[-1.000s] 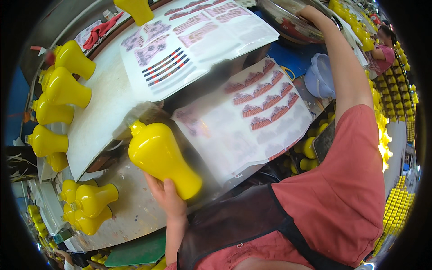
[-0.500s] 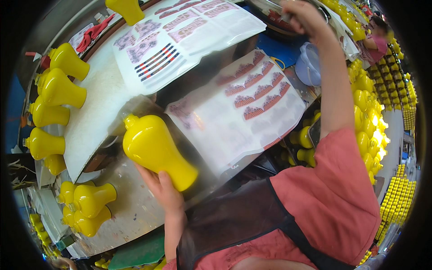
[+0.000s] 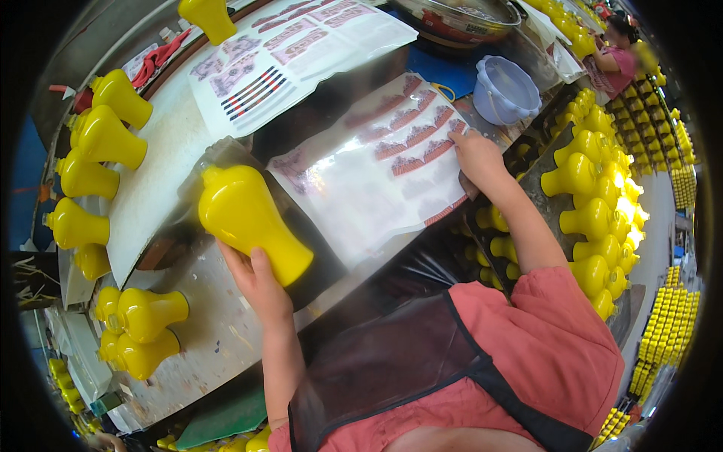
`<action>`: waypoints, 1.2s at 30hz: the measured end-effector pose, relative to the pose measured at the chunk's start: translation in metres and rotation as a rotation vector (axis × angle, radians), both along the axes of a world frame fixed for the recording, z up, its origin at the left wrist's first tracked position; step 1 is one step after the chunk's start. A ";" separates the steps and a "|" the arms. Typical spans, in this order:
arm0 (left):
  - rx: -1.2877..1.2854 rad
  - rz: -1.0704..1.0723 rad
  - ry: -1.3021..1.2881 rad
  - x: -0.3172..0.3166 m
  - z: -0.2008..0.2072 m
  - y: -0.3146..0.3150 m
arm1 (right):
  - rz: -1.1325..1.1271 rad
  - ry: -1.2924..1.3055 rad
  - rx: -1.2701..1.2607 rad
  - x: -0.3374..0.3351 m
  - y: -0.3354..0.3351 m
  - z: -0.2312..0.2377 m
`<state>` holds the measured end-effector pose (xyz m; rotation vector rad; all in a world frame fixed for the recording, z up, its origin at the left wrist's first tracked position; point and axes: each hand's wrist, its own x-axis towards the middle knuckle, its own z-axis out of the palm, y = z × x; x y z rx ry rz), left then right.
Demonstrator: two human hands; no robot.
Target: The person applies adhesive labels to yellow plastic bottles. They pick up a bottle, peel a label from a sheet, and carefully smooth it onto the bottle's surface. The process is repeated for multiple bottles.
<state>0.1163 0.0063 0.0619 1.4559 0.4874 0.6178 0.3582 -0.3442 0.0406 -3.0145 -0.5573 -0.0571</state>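
Note:
My left hand (image 3: 261, 285) is wrapped round the lower part of a glossy yellow vase (image 3: 252, 218). The vase lies tilted, its narrow neck toward the upper left and its foot toward me. My right hand (image 3: 480, 160) is at the right side of a white decal sheet (image 3: 354, 218) with curved red-brown strips on it. Its fingers are bent together, the tips against the end of one decal strip (image 3: 437, 145); whether they pinch it is hidden. Behind lies a second decal sheet (image 3: 324, 64) with purple, reddish and striped pieces.
Yellow vases (image 3: 113, 139) line the table's left, with more at its near left corner (image 3: 154, 315). A lilac bucket (image 3: 506, 90), a basin (image 3: 456, 22) and yellow-handled scissors (image 3: 444, 91) are at the back right. Many vases (image 3: 595, 203) stand on the right. Another person (image 3: 614, 66) sits beyond.
My right hand has come down from the basin to the right side of the near decal sheet. My left hand still holds the vase, slightly shifted in view.

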 end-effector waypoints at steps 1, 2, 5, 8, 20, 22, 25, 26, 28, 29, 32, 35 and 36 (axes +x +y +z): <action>0.017 -0.003 0.007 -0.001 0.001 0.000 | -0.014 0.006 -0.017 -0.005 -0.001 -0.003; 0.024 -0.001 0.009 0.000 0.001 -0.001 | -0.006 0.052 -0.051 -0.007 -0.004 -0.004; 0.103 0.041 0.045 -0.004 0.001 -0.006 | -0.035 0.013 0.078 -0.010 -0.009 -0.005; 0.211 0.046 0.094 -0.013 -0.001 -0.013 | -0.107 -0.022 0.046 -0.007 -0.015 -0.004; 0.259 0.006 0.072 -0.024 -0.008 -0.018 | -0.059 -0.063 0.128 -0.016 -0.018 -0.004; 0.284 0.037 0.069 -0.024 -0.007 -0.019 | -0.069 -0.027 0.083 -0.019 -0.019 -0.002; 0.537 0.151 0.062 -0.022 0.001 -0.023 | -0.009 0.018 0.092 -0.020 -0.021 0.002; 0.736 0.206 0.069 -0.021 0.007 -0.024 | -0.005 0.037 0.087 -0.019 -0.022 0.002; 1.009 0.231 0.040 -0.019 0.022 -0.027 | -0.028 0.038 0.160 -0.015 -0.022 0.003; 1.084 0.203 0.003 -0.016 0.030 -0.030 | -0.023 0.008 0.209 -0.013 -0.022 0.003; 1.136 -0.090 -0.109 0.007 0.050 -0.042 | -0.036 0.052 0.210 -0.007 -0.020 0.003; 1.072 -0.388 -0.179 0.044 0.056 -0.069 | 0.006 0.074 0.154 -0.003 -0.021 0.007; 1.053 -0.469 -0.203 0.056 0.055 -0.079 | 0.023 0.105 0.185 -0.003 -0.021 0.009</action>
